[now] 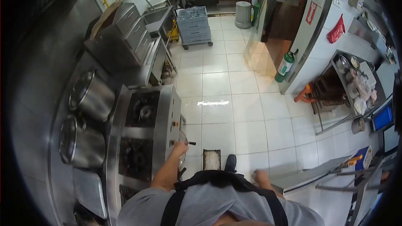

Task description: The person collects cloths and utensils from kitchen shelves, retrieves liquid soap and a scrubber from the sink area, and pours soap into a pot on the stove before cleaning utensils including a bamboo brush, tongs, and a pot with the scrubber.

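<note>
My left hand (180,147) is closed at the front of the steel stove (163,121), beside its control knobs and a black handle (192,143); what its fingers hold is too small to make out. My right hand (261,176) hangs low at my right side, near the edge of a steel surface (310,178), its fingers too blurred to read. Between the hands, a dark-rimmed tray (212,160) with a stained inside lies on the tiled floor, next to my black shoe (230,163).
Two lidded steel pots (83,142) stand left of the burners. Ahead are a cart of grey racks (194,27) and a grey bin (243,15). A green cylinder (285,68) stands by the doorway. At right, a steel table (335,67) holds bowls and bags.
</note>
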`<move>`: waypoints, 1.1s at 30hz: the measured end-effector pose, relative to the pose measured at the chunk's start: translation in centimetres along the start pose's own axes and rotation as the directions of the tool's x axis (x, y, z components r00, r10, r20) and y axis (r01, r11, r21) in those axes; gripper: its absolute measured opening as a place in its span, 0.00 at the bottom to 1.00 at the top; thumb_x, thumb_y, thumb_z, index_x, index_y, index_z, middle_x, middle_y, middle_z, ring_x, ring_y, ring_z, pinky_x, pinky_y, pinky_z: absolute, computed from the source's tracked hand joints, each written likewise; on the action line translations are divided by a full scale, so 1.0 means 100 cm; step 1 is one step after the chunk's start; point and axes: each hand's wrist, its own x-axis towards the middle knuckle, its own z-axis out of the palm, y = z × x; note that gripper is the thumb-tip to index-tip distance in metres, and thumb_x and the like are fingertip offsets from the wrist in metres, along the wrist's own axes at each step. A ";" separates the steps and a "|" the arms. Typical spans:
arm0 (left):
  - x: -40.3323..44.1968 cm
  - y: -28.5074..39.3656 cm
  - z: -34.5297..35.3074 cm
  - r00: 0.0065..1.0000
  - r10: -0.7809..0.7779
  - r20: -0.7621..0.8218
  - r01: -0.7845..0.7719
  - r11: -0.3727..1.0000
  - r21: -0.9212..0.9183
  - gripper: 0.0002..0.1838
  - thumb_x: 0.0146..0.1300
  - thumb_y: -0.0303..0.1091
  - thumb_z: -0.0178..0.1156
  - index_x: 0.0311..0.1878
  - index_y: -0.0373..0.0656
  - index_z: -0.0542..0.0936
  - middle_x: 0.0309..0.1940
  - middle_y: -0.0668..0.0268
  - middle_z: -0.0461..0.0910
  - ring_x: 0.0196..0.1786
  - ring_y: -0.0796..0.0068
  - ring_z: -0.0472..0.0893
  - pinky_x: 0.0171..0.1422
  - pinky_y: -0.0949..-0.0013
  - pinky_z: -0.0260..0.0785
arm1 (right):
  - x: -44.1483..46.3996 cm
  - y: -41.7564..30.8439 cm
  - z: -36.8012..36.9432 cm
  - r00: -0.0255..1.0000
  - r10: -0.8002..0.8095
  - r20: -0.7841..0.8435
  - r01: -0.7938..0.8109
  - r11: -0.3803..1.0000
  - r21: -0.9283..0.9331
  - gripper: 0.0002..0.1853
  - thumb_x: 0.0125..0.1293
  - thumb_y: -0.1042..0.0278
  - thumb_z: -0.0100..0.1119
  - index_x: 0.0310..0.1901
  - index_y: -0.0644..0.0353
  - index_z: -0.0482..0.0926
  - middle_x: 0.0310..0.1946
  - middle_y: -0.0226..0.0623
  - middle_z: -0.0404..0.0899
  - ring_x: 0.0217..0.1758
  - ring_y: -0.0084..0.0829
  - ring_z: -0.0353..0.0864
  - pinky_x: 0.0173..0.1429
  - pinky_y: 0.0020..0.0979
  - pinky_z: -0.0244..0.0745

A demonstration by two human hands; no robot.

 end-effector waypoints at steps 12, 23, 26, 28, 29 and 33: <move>0.041 -0.060 0.047 0.719 -0.351 0.600 0.497 0.863 -0.090 0.19 0.54 0.43 0.56 0.44 0.40 0.82 0.45 0.52 0.82 0.47 0.53 0.82 0.53 0.54 0.74 | 0.141 -0.384 -0.610 -0.476 -0.618 -0.626 0.845 -0.122 -0.522 0.17 0.61 0.67 0.60 0.48 0.71 0.77 0.36 0.49 0.80 0.34 0.36 0.80 0.42 0.32 0.74; 0.625 0.134 -0.185 0.966 -0.112 0.232 0.119 0.993 -0.015 0.24 0.54 0.44 0.59 0.52 0.42 0.80 0.52 0.53 0.80 0.55 0.55 0.78 0.59 0.57 0.71 | 0.443 -0.442 -0.770 -0.337 -0.779 -0.529 0.856 -0.019 -0.516 0.17 0.63 0.62 0.57 0.45 0.69 0.76 0.36 0.47 0.80 0.35 0.35 0.79 0.43 0.31 0.73; 0.794 0.265 -0.307 0.998 0.058 0.040 -0.058 0.998 0.014 0.27 0.53 0.41 0.62 0.58 0.43 0.78 0.53 0.54 0.80 0.56 0.55 0.78 0.61 0.58 0.71 | 0.571 -0.433 -0.798 -0.143 -0.762 -0.632 0.896 0.171 -0.410 0.17 0.63 0.61 0.56 0.45 0.68 0.75 0.35 0.46 0.80 0.35 0.34 0.79 0.43 0.31 0.73; 0.875 0.354 -0.342 0.993 0.116 -0.011 -0.107 0.872 -0.477 0.26 0.54 0.40 0.63 0.58 0.45 0.78 0.49 0.54 0.82 0.53 0.54 0.81 0.58 0.59 0.73 | 0.650 -0.431 -0.818 -0.074 -0.766 -0.639 0.886 0.243 -0.395 0.17 0.63 0.61 0.56 0.44 0.68 0.75 0.35 0.46 0.79 0.35 0.34 0.78 0.43 0.31 0.73; 0.915 0.407 -0.352 0.977 0.207 -0.059 -0.210 0.859 -0.467 0.26 0.54 0.41 0.63 0.57 0.44 0.78 0.47 0.54 0.83 0.51 0.55 0.81 0.57 0.59 0.73 | 0.687 -0.431 -0.825 -0.060 -0.768 -0.638 0.876 0.266 -0.402 0.17 0.64 0.60 0.56 0.44 0.68 0.75 0.35 0.46 0.79 0.35 0.34 0.78 0.43 0.30 0.73; 1.011 0.459 -0.349 0.934 0.310 -0.179 -0.343 0.917 -0.204 0.23 0.59 0.43 0.60 0.54 0.40 0.78 0.46 0.52 0.82 0.50 0.57 0.82 0.54 0.57 0.74 | 0.796 -0.451 -0.885 -0.156 -0.808 -0.569 0.867 0.164 -0.470 0.17 0.64 0.59 0.55 0.43 0.67 0.74 0.35 0.45 0.79 0.36 0.33 0.78 0.43 0.30 0.72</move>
